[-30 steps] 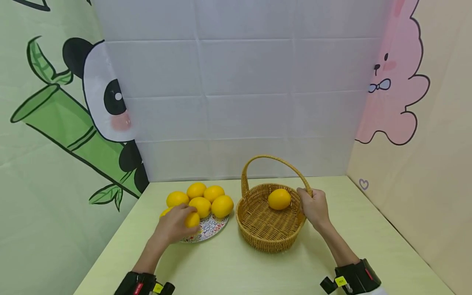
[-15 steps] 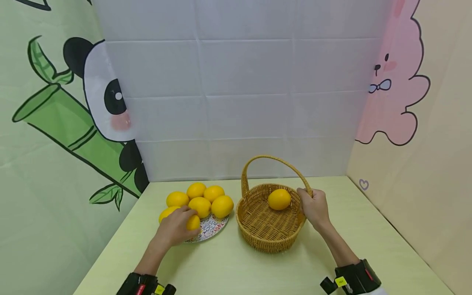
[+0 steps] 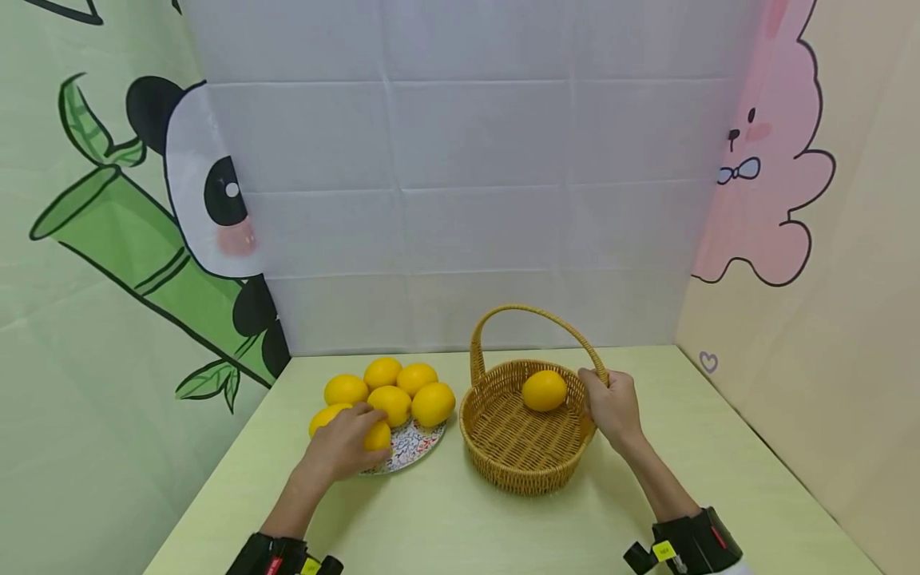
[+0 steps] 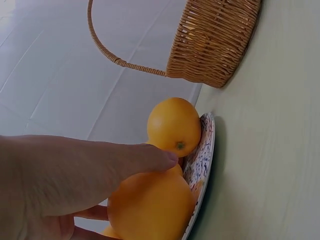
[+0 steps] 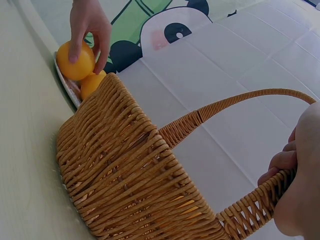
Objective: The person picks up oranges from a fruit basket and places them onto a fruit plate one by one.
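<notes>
My left hand point(image 3: 348, 443) grips a yellow-orange orange point(image 3: 377, 437) at the front of a patterned plate point(image 3: 413, 447). In the left wrist view the thumb lies over the near side of that orange point(image 4: 152, 207), with fingers partly hidden behind it. Several more oranges point(image 3: 433, 404) sit on the plate around it. My right hand point(image 3: 614, 407) holds the handle of a round wicker basket point(image 3: 528, 479) where it meets the rim; in the right wrist view its fingers curl round the handle point(image 5: 255, 205). One orange point(image 3: 544, 390) lies inside the basket, toward the back right.
Plate and basket stand side by side on a pale table point(image 3: 460, 535), with a narrow gap between them. A grey-white sheet point(image 3: 474, 200) hangs behind the table. Printed cloths with a panda point(image 3: 204, 184) and a pink animal point(image 3: 776, 176) flank it.
My left hand has shifted very slightly right and toward me with the orange it grips. The right hand and basket stay where they were.
</notes>
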### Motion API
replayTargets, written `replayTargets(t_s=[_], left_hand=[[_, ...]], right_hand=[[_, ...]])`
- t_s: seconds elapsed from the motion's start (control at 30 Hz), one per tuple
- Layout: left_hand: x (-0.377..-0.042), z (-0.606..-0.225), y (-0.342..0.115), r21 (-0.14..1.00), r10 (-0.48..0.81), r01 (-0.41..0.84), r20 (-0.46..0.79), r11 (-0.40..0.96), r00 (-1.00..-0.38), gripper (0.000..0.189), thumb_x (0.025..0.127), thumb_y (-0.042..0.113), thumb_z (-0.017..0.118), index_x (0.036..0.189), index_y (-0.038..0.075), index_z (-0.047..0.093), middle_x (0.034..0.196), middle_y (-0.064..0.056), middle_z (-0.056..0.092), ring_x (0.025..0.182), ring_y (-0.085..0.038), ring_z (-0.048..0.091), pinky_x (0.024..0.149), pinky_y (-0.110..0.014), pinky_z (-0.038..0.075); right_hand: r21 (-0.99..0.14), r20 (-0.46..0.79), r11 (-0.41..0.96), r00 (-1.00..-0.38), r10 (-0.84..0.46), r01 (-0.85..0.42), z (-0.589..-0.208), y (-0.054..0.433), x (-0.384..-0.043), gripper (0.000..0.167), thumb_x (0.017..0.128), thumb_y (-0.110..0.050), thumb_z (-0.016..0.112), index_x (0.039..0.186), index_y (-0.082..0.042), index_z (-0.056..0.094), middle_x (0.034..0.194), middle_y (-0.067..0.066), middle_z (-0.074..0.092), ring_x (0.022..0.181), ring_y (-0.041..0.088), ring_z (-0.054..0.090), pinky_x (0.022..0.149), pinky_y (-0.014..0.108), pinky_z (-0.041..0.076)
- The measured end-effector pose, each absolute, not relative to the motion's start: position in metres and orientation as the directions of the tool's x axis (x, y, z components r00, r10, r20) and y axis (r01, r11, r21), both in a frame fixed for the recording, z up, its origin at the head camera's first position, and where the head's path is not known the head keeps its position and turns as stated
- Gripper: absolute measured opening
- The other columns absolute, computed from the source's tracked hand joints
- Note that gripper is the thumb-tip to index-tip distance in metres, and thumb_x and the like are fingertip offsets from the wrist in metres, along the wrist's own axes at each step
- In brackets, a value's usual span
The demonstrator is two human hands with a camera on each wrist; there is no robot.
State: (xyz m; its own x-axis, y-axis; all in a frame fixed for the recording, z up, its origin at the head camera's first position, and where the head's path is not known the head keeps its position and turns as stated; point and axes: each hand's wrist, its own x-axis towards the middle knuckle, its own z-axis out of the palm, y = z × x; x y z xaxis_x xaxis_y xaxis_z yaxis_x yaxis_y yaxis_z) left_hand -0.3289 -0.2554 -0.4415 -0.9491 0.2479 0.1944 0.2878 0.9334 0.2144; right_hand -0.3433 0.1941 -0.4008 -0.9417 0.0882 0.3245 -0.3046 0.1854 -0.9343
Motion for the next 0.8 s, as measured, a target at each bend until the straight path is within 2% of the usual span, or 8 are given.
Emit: replayTargets(t_s=[0.13,0.47,0.8], left_hand=[[-0.327,-0.437,-0.255,0.216,0.25,0.292,0.202,0.932,-0.947,0.063,0.088,0.039,0.095,0.141,0.01,0.076,0.146,-0.021,0.071,0.118,-0.038,0.07,0.1,-0.062,0.066],[-0.327,-0.43,-0.258,0.236,0.238,0.287,0.218,0.928,-0.947,0.067,0.091,0.048,0.091,0.145,0.013,0.074,0.154,-0.022,0.067,0.131,-0.045,0.069,0.101,-0.068,0.064],[-0.335,-0.414,-0.237,0.27,0.304,0.384,0.293,0.883,-0.906,0.069,0.096,0.053,0.087,0.15,0.012,0.071,0.159,-0.022,0.065,0.14,-0.048,0.066,0.111,-0.068,0.061]], right_hand=[[-0.933,0.33,0.183,-0.94,0.084,-0.311,-0.401,0.194,-0.343,0.054,0.114,-0.02,0.058,0.061,-0.014,0.046,0.047,-0.008,0.043,0.042,0.007,0.036,0.041,0.022,0.029],[-0.935,0.329,0.172,-0.94,0.088,-0.311,-0.401,0.193,-0.343,0.054,0.114,-0.019,0.059,0.062,-0.013,0.046,0.047,-0.007,0.043,0.041,0.008,0.037,0.041,0.022,0.029],[-0.936,0.322,0.179,-0.942,0.096,-0.302,-0.401,0.194,-0.343,0.053,0.113,-0.02,0.059,0.062,-0.014,0.047,0.048,-0.008,0.043,0.043,0.007,0.037,0.042,0.021,0.029]])
